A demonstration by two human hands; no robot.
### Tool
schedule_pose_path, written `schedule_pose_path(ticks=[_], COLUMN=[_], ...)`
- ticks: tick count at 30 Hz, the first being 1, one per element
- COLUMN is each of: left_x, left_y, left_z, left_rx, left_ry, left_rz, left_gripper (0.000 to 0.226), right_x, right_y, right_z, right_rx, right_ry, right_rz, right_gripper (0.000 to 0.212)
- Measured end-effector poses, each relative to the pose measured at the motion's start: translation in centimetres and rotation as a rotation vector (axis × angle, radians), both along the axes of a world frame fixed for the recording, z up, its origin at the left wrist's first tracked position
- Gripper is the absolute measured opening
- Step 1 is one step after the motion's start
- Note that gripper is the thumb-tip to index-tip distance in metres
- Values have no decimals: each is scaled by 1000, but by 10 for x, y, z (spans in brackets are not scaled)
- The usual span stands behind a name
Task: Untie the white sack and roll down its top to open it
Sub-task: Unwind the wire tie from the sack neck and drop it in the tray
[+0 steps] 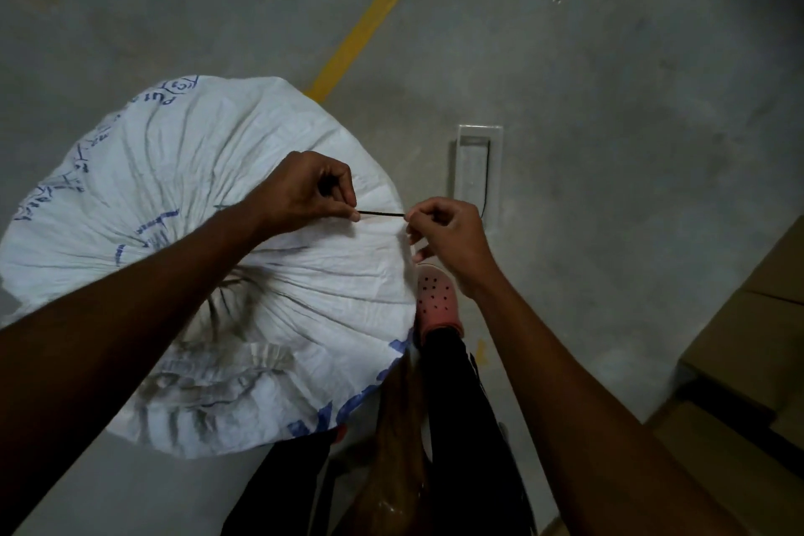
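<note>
A person is stretching a thin black tie point(382, 213) taut between the pinching fingertips of the left hand point(304, 187) and right hand point(448, 231), above a white sack point(174, 170) standing on the concrete floor point(609, 78) at centre left. The sack's neck, lower left, is looking still gathered; unrolling the top appears to remain ahead.

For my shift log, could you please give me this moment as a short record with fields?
sack: white sack with blue print, upright on the concrete floor, top gathered into pleats
tie: thin black string, stretched straight between both hands
left hand: left hand pinches one end over the sack
right hand: right hand pinches the other end at the sack's edge
floor marking: yellow line
nearby: cardboard boxes on the right
</note>
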State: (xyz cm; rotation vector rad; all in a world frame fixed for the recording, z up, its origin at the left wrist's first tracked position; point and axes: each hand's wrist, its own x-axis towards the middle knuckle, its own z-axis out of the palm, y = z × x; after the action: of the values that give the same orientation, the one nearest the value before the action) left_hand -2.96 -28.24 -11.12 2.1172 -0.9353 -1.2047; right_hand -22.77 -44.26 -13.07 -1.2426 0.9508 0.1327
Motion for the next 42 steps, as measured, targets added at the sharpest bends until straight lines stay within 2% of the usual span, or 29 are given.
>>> schedule_pose_path(ticks=[6,12,18,20,22,26,29,31,35,42], left_x=[16,-15,-55,-67,-82,-112,-120,-121,-123,-123], left_y=[-77,-152,-210,-224,-233,-242,-246,-246,-246,-250], left_z=[-35,-99,-175,-205,-234,-289,-326,-345,-379,-428], left_rx=[46,47,-12,11,40,107,160,184,315,454], left_ry=[-239,-481,-361,-286,-236,-175,-192,-234,-462,-528], left_rz=[-304,-366,-204,-132,1,355,477,487,276,124], left_gripper=[7,7,23,14,11,37,19,17,14,17], right_x=[-51,-80,-85,-82,-73,-48,-33,-26,-25,-39], right_y=[-54,-106,-150,-159,-165,-171,-173,-175,-174,-169], right_z=[-43,-89,-150,-177,-207,-272,-313,-337,-379,-420], right_rx=[-29,-30,-35,-51,-64,-182,-360,-466,-714,-1056], right_ry=[94,168,228,244,267,326,329,302,302,307], right_rz=[-156,-319,-460,-508,-574,-663,-597,-479,-127,318], right_gripper=[10,11,10,12,17,21,16,13,14,19])
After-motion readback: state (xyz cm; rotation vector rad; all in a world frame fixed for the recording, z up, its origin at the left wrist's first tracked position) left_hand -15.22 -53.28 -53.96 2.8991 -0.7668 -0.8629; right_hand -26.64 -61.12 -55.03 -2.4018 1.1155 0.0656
